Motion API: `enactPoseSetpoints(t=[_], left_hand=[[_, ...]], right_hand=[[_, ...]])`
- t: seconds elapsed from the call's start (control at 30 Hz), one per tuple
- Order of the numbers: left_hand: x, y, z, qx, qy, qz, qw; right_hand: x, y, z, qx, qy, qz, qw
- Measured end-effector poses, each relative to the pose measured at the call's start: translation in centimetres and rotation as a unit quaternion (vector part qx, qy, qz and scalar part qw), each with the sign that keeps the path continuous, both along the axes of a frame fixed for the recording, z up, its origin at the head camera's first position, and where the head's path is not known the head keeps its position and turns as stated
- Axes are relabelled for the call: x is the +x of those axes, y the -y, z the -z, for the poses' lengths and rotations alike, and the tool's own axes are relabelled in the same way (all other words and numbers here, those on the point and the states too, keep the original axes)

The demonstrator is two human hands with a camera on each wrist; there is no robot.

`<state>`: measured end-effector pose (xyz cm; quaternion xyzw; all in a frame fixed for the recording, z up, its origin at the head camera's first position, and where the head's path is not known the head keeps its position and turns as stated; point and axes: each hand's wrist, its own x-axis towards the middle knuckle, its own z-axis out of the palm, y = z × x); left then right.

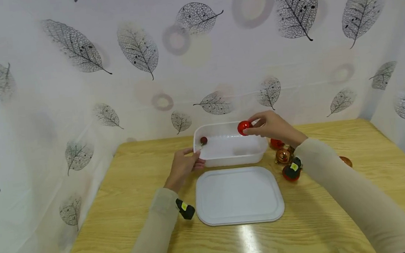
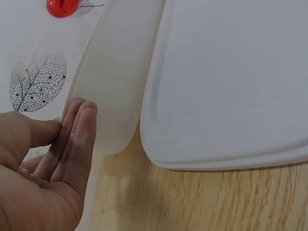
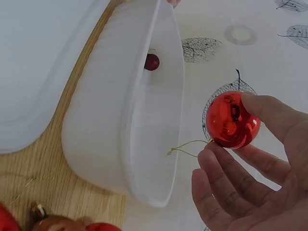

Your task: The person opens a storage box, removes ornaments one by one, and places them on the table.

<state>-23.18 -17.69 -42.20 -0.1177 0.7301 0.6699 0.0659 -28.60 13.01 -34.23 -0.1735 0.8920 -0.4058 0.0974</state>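
Note:
A shiny red Christmas ball with a gold string is pinched between the thumb and fingers of my right hand, above the right part of a white plastic container. My left hand grips the container's left front corner, with the thumb at the rim and the fingers along the outer wall, as the left wrist view shows. Inside the container, near its left end, lies a small dark red ball. Directly in front of the container, a white lid lies flat on the table.
Right of the container, partly behind the right arm, sit several ornaments, among them a gold ball and a red ball. A copper-coloured ornament lies farther right. A leaf-patterned curtain hangs behind the wooden table.

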Motion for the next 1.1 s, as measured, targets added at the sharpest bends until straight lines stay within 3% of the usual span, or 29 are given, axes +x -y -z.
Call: enactPoseSetpoints(t=[0.27, 0.47, 0.8, 1.1], left_hand=[[0.0, 0.1, 0.1, 0.003, -0.002, -0.001, 1.0], [0.0, 0.1, 0.3, 0.0, -0.003, 0.001, 1.0], [0.0, 0.0, 0.3, 0.005, -0.008, 0.004, 0.9999], [0.1, -0.1, 0.1, 0.001, -0.01, 0.006, 0.9999]], right_hand=[[2.3, -3.3, -0.2, 0.023, -0.027, 0.015, 0.999], [4.2, -6.0, 0.1, 0.032, -0.012, 0.036, 0.999], [6.8, -10.3, 1.7, 0.068, -0.025, 0.049, 0.996], [9.1, -13.2, 3.2, 0.066, -0.004, 0.056, 0.996]])
